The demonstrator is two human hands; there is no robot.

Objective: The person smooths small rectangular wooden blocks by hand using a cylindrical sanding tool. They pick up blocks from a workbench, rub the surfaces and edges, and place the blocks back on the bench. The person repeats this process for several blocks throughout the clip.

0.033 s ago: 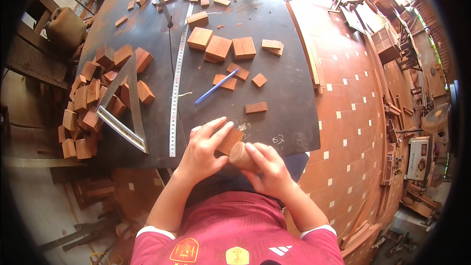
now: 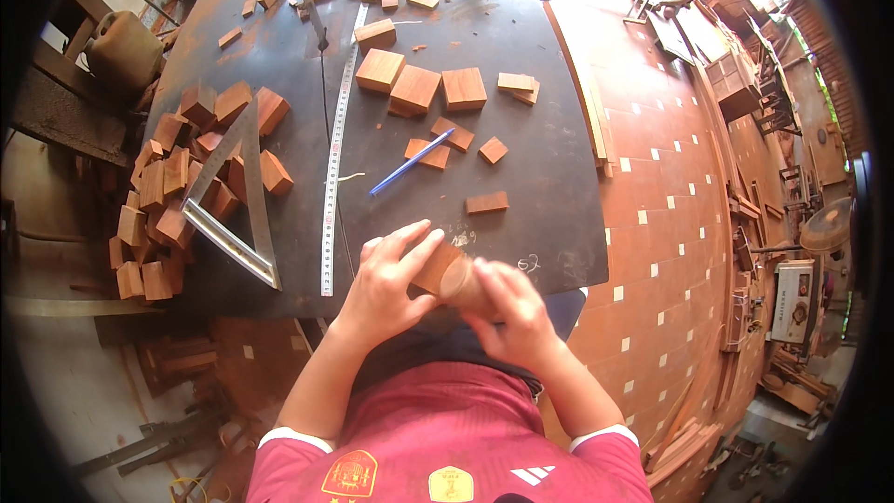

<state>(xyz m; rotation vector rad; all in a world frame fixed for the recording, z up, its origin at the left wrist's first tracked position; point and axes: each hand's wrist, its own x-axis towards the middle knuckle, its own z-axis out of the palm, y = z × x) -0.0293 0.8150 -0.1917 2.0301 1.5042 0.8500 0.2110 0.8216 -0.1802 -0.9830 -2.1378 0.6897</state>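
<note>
My left hand (image 2: pixel 386 284) and my right hand (image 2: pixel 507 309) both grip one small reddish-brown wooden block (image 2: pixel 440 267) at the near edge of the dark worktable (image 2: pixel 549 224). The left hand's fingers lie over the block's top left side. The right hand covers its right end, so that end is hidden. The block is tilted and held just above the table edge, in front of my red shirt.
A long steel ruler (image 2: pixel 332 168) runs down the table left of my hands, beside a metal triangle square (image 2: pixel 233 219) and a heap of wood blocks (image 2: pixel 168 191). A blue pen (image 2: pixel 412 161), a small flat block (image 2: pixel 487 202) and three square blocks (image 2: pixel 416 86) lie farther out. Tiled floor (image 2: pixel 670 224) is on the right.
</note>
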